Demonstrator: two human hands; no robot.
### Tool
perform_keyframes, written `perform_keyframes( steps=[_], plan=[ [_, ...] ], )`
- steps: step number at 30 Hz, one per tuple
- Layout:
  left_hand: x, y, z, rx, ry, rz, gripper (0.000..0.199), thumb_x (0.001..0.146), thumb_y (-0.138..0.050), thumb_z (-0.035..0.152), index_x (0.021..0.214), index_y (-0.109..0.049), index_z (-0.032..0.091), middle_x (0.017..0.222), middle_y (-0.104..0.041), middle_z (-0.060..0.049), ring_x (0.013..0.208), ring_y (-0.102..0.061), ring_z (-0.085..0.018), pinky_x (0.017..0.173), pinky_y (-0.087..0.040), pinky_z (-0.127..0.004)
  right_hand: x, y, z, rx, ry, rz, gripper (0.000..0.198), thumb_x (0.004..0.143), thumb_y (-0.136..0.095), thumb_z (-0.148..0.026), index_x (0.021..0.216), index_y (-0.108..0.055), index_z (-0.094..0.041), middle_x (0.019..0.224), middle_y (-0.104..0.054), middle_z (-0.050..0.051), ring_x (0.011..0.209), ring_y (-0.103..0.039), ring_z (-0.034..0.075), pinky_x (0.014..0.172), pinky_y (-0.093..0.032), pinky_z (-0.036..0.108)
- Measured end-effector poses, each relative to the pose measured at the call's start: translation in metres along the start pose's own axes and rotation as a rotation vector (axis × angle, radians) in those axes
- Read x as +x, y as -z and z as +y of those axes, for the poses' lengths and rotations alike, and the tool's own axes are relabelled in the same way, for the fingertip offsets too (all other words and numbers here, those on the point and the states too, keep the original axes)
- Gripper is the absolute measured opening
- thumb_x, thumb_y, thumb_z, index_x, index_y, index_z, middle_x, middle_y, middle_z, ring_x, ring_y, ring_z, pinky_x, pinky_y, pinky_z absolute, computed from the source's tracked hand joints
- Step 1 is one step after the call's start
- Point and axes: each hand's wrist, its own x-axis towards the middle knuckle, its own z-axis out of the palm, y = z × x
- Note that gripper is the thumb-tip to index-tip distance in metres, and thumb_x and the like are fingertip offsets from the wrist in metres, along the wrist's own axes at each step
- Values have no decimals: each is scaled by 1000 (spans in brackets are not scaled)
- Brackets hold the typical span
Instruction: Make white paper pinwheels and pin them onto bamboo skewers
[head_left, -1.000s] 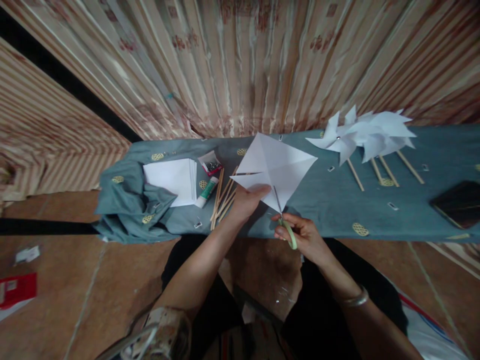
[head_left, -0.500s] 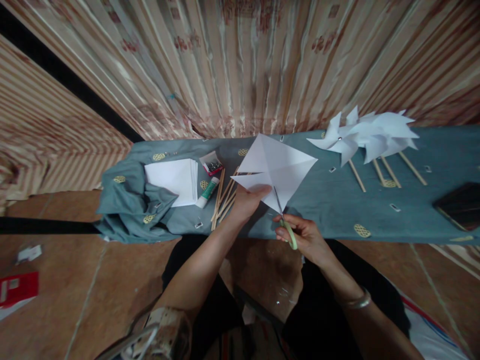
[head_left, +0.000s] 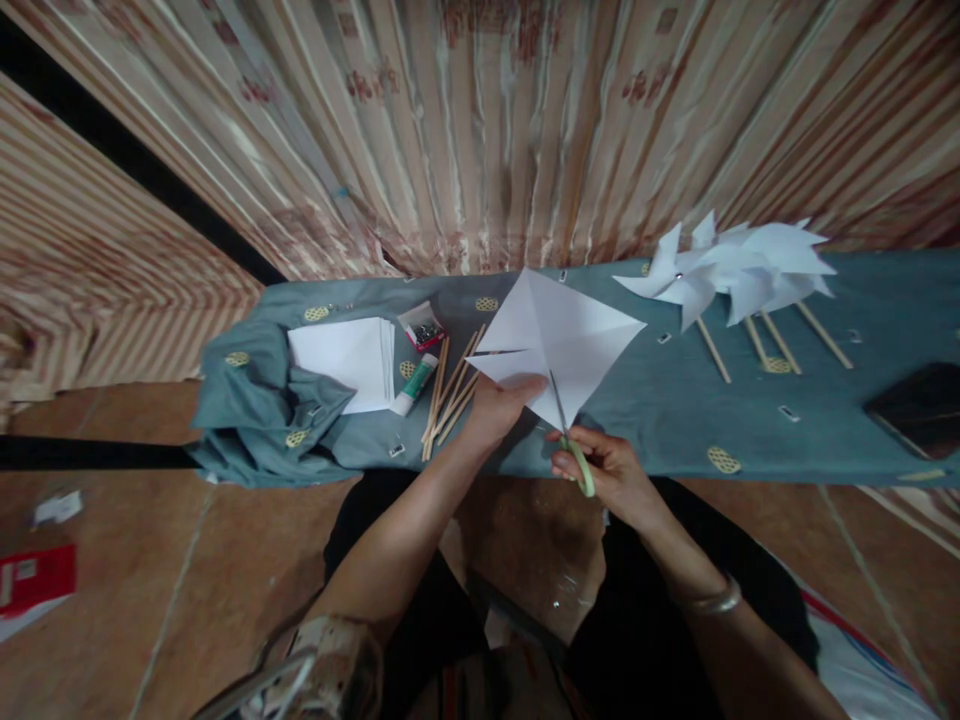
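Note:
A creased white paper square (head_left: 581, 325) is turned corner-down in front of me, with a slit running in from its left corner. My left hand (head_left: 501, 408) is closed on the paper's lower left part, thumb on top. Scissors with pale green handles (head_left: 578, 466) are gripped in my right hand (head_left: 606, 470). Their blades lie along the paper from its bottom corner, pointing up towards the middle. Just left of the paper lie several thin wooden sticks (head_left: 448, 402) and a green and white glue stick (head_left: 415, 385).
A stack of white paper (head_left: 349, 360) and a small box of pins (head_left: 423, 327) are at left on the cloth-covered table (head_left: 675, 430). Several paper pinwheels (head_left: 701, 290) on sticks lie at right, near a dark object (head_left: 919, 408). A curtain (head_left: 510, 150) hangs behind.
The paper has shifted slightly to the right, and my left hand with it. The scissor blades look closer together. My right hand has hardly moved.

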Motion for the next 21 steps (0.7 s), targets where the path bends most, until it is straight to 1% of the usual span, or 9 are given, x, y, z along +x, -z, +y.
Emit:
perform_keyframes(
  steps=[5, 12, 17, 21],
  plan=[
    [-1, -1, 2, -17, 22, -24, 30, 51, -79, 26, 76, -63, 19, 75, -69, -2, 73, -63, -19, 78, -50, -36, 0, -1, 2, 18, -1, 18, 49, 57, -84, -59, 81, -71, -18, 59, -61, -1, 55, -55, 12, 52, -44, 23],
    [0, 0, 0, -15, 34, 5, 30, 53, -80, 24, 77, -65, 18, 78, -71, -4, 80, -66, -22, 83, -51, -38, 0, -2, 1, -6, 42, 10, 50, 61, -81, -63, 82, -73, -19, 61, -64, 0, 55, -57, 12, 52, -47, 24],
    [-3, 2, -4, -10, 20, -63, 23, 57, -79, 24, 77, -67, 18, 78, -71, -3, 75, -65, -20, 76, -52, -35, 1, -1, 2, -14, 89, 4, 49, 63, -79, -64, 86, -76, -20, 63, -64, 0, 57, -57, 13, 52, -48, 24],
    [-3, 3, -5, -36, 25, -82, 29, 54, -80, 26, 79, -67, 18, 79, -71, -2, 72, -63, -18, 73, -51, -34, 2, -1, 2, -13, 89, 1, 48, 64, -80, -62, 89, -77, -21, 62, -62, -1, 55, -55, 12, 50, -46, 24]
  ],
)
